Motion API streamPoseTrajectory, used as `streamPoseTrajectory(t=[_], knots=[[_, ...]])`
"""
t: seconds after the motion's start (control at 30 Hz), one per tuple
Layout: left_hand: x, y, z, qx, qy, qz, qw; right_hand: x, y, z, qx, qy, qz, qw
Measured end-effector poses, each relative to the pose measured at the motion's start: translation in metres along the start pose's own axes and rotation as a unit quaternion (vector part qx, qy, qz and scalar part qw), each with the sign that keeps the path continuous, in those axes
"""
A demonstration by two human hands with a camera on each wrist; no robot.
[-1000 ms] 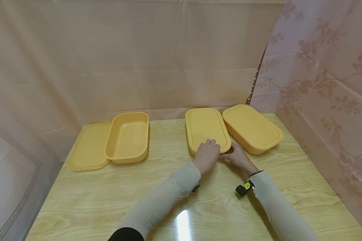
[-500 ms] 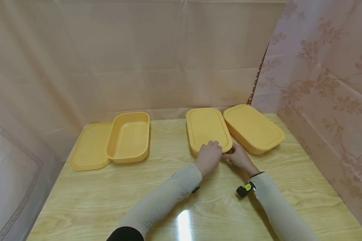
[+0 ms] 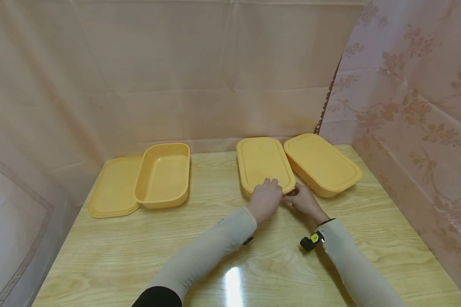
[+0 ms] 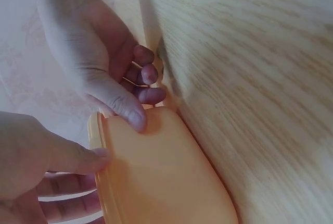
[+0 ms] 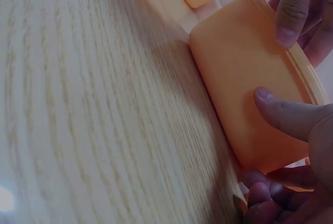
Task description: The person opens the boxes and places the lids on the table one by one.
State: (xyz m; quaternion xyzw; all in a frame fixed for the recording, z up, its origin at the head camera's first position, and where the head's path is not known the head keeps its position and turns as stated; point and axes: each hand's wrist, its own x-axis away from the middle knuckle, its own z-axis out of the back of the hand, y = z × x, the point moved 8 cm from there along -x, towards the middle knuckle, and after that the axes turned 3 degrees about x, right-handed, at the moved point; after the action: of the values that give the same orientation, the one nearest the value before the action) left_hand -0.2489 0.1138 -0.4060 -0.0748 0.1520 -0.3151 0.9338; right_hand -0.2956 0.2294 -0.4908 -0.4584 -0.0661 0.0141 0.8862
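Observation:
A yellow rectangular food container (image 5: 229,73) stands on the table with its lid (image 3: 262,160) on top. My left hand (image 3: 265,199) grips the lid's near edge, thumb at the rim and fingers over the top. At the near right corner, my right hand (image 3: 305,200) holds the container, its thumb on the end wall and its other fingers curled around the side. The left wrist view shows the left thumb (image 4: 78,153) right at the rim. Much of the lid's near edge is hidden under the left hand.
Another lidded yellow container (image 3: 322,164) stands angled at the right. Farther left, an uncovered yellow container (image 3: 163,179) overlaps loose yellow lids (image 3: 113,187) lying flat. A pale curtain (image 3: 176,85) hangs behind the wooden table (image 3: 138,247), with a floral cloth (image 3: 418,128) at the right.

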Motion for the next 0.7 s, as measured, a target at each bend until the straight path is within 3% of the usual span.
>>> streamPoseTrajectory(t=[0.47,0.7], knots=[[-0.0019,-0.0077,0.0037,0.03,-0.013,0.012,0.9994,0.0023,0.0046,0.0006,-0.019,-0.005,-0.027,0.999],[-0.0012,-0.01,0.0051,0.035,-0.005,0.018,0.9992,0.0032,0.0038,0.0054,-0.003,0.007,-0.016,1.0]])
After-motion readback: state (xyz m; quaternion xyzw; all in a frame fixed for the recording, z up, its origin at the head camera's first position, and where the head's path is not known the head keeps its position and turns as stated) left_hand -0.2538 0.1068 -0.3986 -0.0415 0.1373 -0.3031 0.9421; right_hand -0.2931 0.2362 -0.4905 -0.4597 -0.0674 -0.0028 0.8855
